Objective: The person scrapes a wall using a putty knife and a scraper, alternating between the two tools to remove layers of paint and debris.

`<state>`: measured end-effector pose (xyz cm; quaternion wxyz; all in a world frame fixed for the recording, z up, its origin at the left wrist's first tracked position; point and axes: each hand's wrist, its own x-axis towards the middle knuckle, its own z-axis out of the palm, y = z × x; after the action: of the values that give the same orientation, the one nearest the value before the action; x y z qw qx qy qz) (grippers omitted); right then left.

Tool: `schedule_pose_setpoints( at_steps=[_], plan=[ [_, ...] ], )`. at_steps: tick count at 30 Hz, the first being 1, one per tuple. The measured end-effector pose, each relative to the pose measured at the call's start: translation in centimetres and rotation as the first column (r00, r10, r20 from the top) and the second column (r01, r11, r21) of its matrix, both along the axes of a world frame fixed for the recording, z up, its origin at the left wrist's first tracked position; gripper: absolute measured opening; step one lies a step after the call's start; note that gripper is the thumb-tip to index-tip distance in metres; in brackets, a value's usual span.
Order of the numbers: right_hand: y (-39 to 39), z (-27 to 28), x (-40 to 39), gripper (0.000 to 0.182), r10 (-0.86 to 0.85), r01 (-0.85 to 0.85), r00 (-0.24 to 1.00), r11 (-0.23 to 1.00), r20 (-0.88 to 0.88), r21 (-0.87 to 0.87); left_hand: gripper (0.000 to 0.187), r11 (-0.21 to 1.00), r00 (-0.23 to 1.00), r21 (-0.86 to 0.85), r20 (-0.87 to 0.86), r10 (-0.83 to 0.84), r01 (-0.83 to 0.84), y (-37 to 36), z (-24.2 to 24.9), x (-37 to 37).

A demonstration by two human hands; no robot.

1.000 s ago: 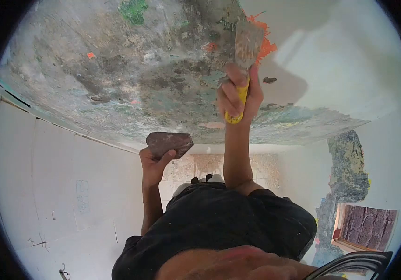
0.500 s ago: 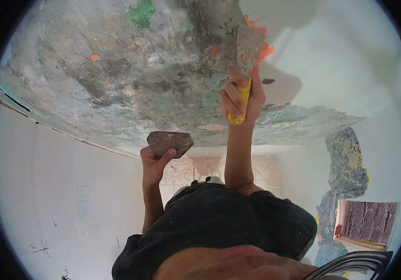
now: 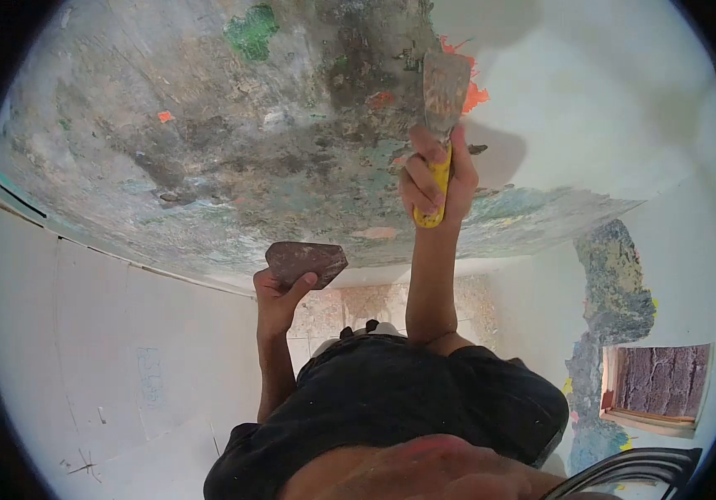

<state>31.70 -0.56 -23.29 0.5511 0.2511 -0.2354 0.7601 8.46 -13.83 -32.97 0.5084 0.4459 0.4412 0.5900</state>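
Note:
My right hand (image 3: 441, 181) is closed around the yellow handle (image 3: 431, 200) of a putty knife, thumb up along one side. Its worn, smeared metal blade (image 3: 446, 87) points up the wall, overlapping the border between the mottled bare patch (image 3: 233, 125) and the smooth pale coating (image 3: 591, 108). Bright orange paint (image 3: 476, 93) shows beside the blade. Lower and to the left, my left hand (image 3: 279, 292) grips a flat dark brown plate with angled corners (image 3: 306, 262), thumb over its lower edge and the other fingers largely hidden behind it.
White panelled surface (image 3: 91, 308) lies on the left. On the right, a small framed opening (image 3: 656, 382) shows rough brickwork, with a stripped grey strip of wall (image 3: 616, 283) above it. Tiled, speckled floor (image 3: 475, 304) appears beyond my dark shirt (image 3: 408, 387).
The view has shifted slightly, so the wall patches sit a little lower. My right hand has tilted the putty knife slightly, its handle moving right. The left hand keeps the brown plate.

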Motion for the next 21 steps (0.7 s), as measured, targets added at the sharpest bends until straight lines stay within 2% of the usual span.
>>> schedule_pose_setpoints(
  at_steps=[7, 10, 13, 17, 21],
  plan=[
    [0.1, 0.9, 0.1, 0.04, -0.033, 0.033, 0.998, 0.999, 0.058, 0.001, 0.018, 1.0, 1.0, 0.027, -0.008, -0.012, 0.012, 0.4, 0.1, -0.6],
    [0.1, 1.5, -0.1, 0.039, -0.054, 0.055, 0.995, 0.998, 0.081, -0.019, 0.02, 0.999, 0.998, 0.035, 0.049, -0.035, 0.033, 0.4, 0.2, -0.7],
    [-0.1, 2.3, 0.2, 0.04, -0.059, 0.062, 0.992, 0.998, 0.113, -0.025, 0.02, 0.999, 0.999, 0.026, -0.017, -0.032, 0.033, 0.4, 0.0, -0.8],
    [-0.8, 1.4, 0.3, 0.036, -0.047, 0.061, 0.985, 0.995, 0.165, -0.08, 0.02, 0.999, 1.0, 0.039, -0.003, -0.027, 0.027, 0.1, 0.4, -0.8],
    [-0.3, 1.8, 0.4, 0.039, -0.186, 0.192, 0.964, 0.981, 0.188, -0.013, 0.019, 0.999, 1.0, 0.029, 0.009, -0.014, 0.014, 0.0, 0.1, -1.0]
  ],
)
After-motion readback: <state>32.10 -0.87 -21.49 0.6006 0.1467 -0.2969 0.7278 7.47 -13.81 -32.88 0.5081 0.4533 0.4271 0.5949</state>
